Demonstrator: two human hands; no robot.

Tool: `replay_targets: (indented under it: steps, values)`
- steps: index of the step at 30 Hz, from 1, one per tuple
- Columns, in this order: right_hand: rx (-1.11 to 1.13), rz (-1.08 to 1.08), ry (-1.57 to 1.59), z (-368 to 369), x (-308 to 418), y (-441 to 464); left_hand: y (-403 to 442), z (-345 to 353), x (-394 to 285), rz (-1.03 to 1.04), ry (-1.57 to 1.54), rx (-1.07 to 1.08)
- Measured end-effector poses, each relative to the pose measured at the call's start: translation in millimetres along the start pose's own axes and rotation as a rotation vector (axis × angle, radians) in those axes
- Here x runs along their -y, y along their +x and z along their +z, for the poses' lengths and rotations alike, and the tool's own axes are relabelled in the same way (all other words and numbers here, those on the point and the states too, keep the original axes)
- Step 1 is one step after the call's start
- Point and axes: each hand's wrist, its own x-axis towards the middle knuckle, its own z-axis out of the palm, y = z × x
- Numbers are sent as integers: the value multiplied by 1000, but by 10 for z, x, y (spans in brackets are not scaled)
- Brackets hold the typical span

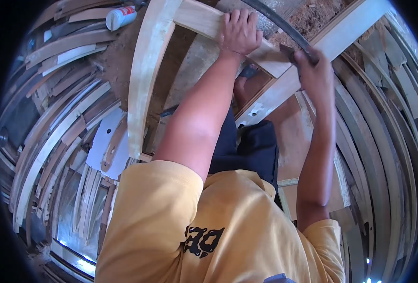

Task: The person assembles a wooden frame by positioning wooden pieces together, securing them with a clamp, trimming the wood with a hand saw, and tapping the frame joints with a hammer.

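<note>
My left hand [239, 35] presses down on a pale wooden crosspiece [199, 19], its fingers curling over the far edge. The crosspiece belongs to a wooden frame and meets a curved side piece [145, 70] on the left. On the right it joins a long straight rail [350, 28]. My right hand [315, 73], a little blurred, is closed around a dark tool [288, 52] beside that corner. A flat dark end of the tool points toward the joint; its exact kind is hidden by my fingers.
A dark curved strip [279, 19] passes behind the right hand. Sawdust [308, 19] covers the floor at the top. Stacked wooden pieces [58, 118] fill the left side, and long boards [374, 127] line the right. A white bottle [120, 18] lies at the upper left.
</note>
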Motion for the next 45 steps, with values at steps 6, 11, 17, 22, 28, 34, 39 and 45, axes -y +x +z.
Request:
replay_targets:
  steps: [6,11,17,22,28,34,39,45]
  values:
    - [79,-33,88,42,92,509,-30,-139,-46,-39,12,128]
    - [-54,-302,203,219,-1229,-697,-10,-163,-24,-9,6,-10]
    - [-82,-116,113,95,-161,7,-118,93,-12,95,144,-251]
    - [490,73,224,-259,269,1089,-148,145,23,68,169,-90]
    - [-142,-392,181,297,-882,-308,-79,-93,-117,11,100,62]
    - [-263,-262,432,553,-1282,-813,-27,-197,-104,-6,47,99]
    - [-162,-207,235,97,-447,-411,-27,-210,-124,11,83,81]
    - [-198,-421,90,201,-45,742,-121,-27,-44,38,92,57]
